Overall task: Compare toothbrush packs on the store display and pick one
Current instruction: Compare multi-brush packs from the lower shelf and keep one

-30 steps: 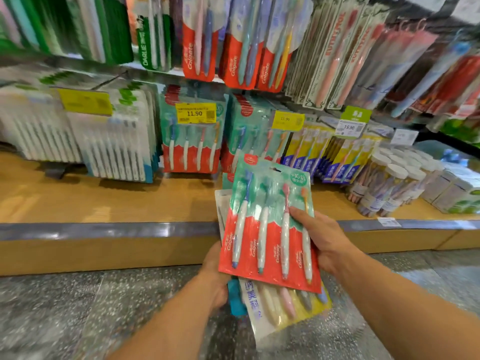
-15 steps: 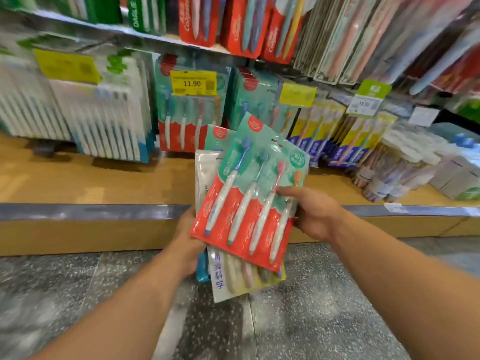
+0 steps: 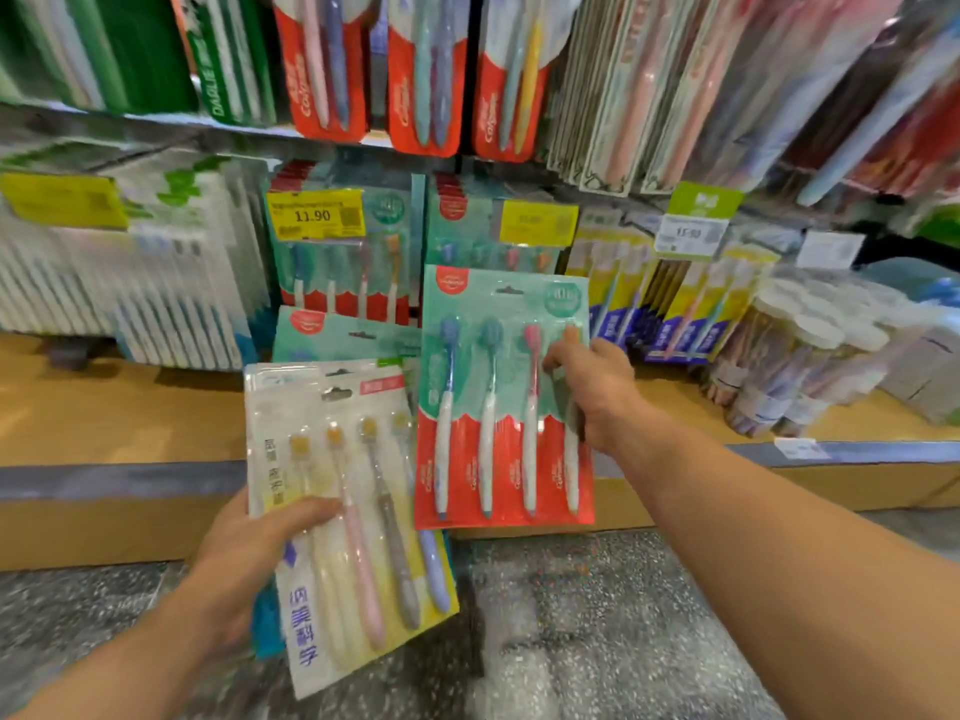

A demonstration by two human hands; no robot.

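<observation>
Risk is sitting with the left hand, which is gripping the near yellow pack over another pack behind it, while the right hand is pinching the red-and-green pack toward the far shelf; either could slide free.

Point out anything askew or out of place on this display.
One teal toothbrush pack lies loose and tilted on the wooden shelf below the hanging rows, behind the white pack in the left hand. Nothing else stands out.

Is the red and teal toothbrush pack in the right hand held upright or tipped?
Upright: the red and teal toothbrush pack has its hang hole on top, brush heads up, gripped at its edge by the right hand.
</observation>
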